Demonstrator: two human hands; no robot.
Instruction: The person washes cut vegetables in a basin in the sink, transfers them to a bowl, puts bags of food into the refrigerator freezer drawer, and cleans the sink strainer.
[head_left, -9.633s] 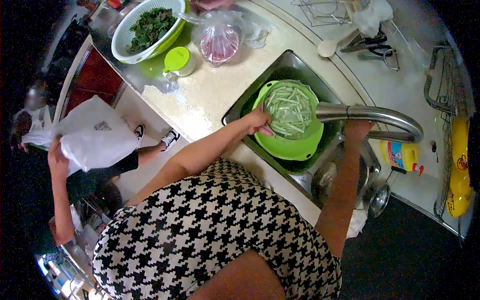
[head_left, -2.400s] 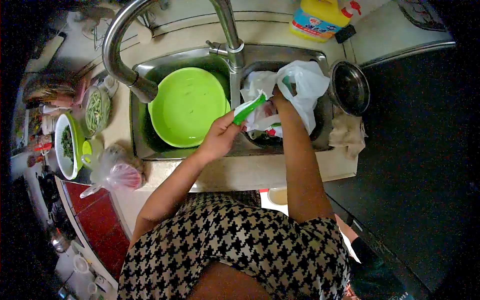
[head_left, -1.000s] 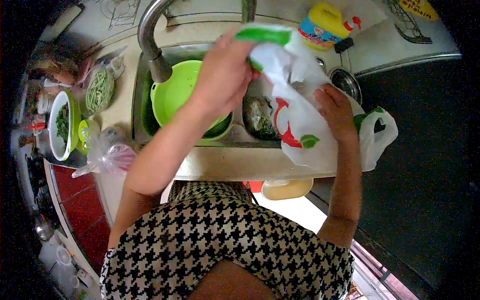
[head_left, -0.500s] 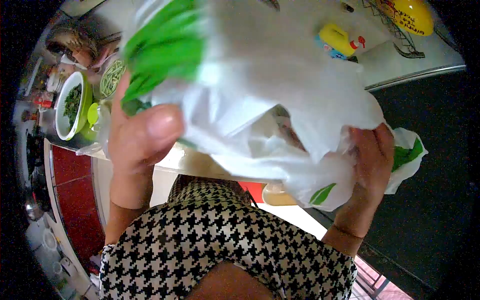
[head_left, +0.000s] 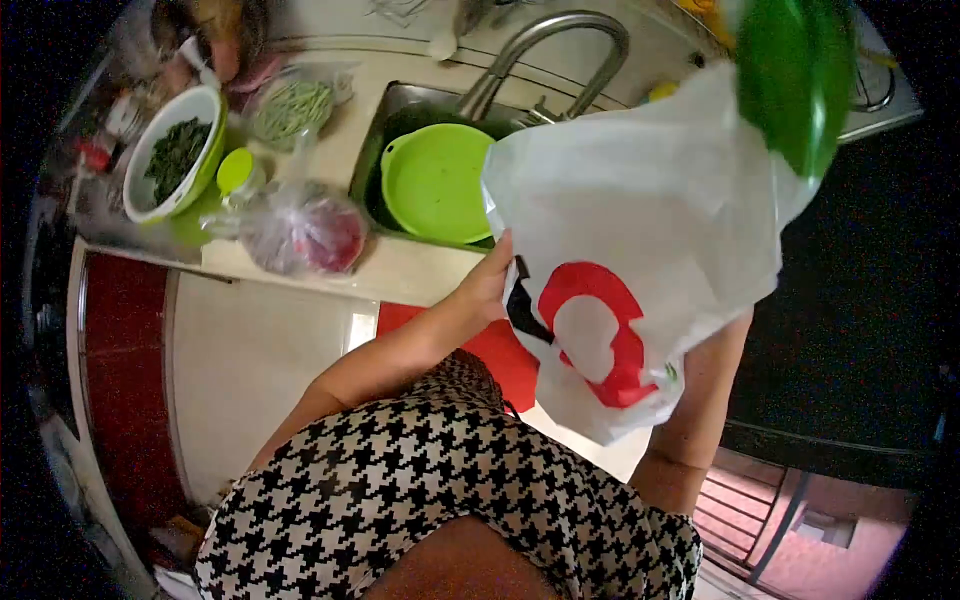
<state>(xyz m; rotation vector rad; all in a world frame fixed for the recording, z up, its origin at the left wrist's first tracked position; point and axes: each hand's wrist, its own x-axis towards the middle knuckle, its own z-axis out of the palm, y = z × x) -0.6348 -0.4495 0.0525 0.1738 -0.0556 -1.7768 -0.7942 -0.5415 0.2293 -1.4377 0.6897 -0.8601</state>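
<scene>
A white plastic bag (head_left: 640,230) with a red and black print and a green patch at its top hangs in front of me. My left hand (head_left: 490,280) is closed on its left edge, the thumb showing and the other fingers behind the plastic. Behind the bag's lower right side my right forearm (head_left: 712,395) runs upward; the bag hides my right hand, so its grip does not show. Just left of the bag, a green basin (head_left: 438,185) sits in the sink (head_left: 375,215).
A curved faucet (head_left: 560,22) rises behind the sink. On the left counter are a bowl (head_left: 134,190) of dark leafy greens, a bag of green beans (head_left: 292,110), a jar with a lime lid (head_left: 236,170) and a clear bag with something reddish (head_left: 318,235). A dark surface (head_left: 840,330) lies right.
The bag has swung right and turned, now showing its red print. My left hand has moved right along with it, and my right hand has gone behind the bag. The sink has come into view.
</scene>
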